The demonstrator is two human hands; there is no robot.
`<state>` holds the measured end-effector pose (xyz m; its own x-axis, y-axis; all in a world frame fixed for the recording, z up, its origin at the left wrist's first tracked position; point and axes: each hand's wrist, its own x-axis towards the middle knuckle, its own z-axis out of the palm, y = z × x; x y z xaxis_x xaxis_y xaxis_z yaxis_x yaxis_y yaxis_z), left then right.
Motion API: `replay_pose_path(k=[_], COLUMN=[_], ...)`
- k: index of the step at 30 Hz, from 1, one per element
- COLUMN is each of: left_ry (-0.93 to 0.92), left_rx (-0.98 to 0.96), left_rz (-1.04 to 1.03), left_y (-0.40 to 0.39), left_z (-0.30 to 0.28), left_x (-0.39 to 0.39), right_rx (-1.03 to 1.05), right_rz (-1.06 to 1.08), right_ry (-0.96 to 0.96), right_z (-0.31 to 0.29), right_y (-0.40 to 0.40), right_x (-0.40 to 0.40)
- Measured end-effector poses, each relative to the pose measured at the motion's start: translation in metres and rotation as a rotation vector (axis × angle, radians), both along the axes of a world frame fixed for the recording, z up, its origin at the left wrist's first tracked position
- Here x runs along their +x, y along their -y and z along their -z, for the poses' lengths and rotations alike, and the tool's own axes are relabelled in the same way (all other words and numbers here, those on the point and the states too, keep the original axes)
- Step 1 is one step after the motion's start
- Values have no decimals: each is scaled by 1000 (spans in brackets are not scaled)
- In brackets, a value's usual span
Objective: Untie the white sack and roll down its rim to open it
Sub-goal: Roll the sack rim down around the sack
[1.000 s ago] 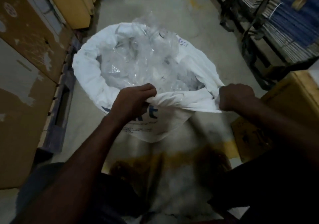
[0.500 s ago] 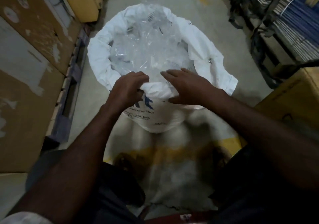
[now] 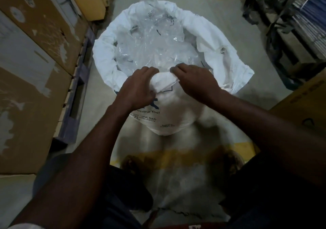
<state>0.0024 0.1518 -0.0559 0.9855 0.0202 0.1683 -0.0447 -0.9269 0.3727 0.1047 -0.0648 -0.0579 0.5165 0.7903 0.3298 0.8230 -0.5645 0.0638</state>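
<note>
— Fingers of the left hand curl over the near edge of the white sack, gripping a bunched fold of its rim. What about the other one?

— The right hand lies just beside it, at the middle of the frame. Its fingertips bend down onto the same white fold and press into it; its thumb is hidden, so a full grip cannot be confirmed.

— Where does the sack stand?

— At the centre of the frame, upright on the concrete floor, its mouth open. The rim is rolled outward all the way around, thick and crumpled, with a loose flap hanging at the right.

— And inside?

— Clear plastic, wrinkled and shiny, fills the opening and pokes up at the far edge. Blue print shows on the sack's front below the hands.

— Anything around it?

— Cardboard boxes stacked along the left of the frame, a yellow box at the right edge, and shelves of stacked goods in the upper right.
</note>
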Motion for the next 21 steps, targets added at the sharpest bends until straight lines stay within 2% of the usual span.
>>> replay_pose_path(k=[3,6,11,14,18,21], left_ry=[-10,99,194,213,283,254], left_rx=[89,121,228,244,355,341], left_rz=[63,-4,-63,-121,-164,-179], left_y=[9,17,23,23,24,32], left_z=[-3,-3,15,25,35,33], left_x=[5,9,12,11,20,26], right_rx=[53,61,0,-36,67,70], right_rz=[-37,-93,-145,-121,17,55], right_ry=[70,81,-14,10,25,65], right_z=[0,7,14,19,3,2], right_y=[5,3,-8,-8,-1,1], right_x=[9,9,-5,-10,13,19])
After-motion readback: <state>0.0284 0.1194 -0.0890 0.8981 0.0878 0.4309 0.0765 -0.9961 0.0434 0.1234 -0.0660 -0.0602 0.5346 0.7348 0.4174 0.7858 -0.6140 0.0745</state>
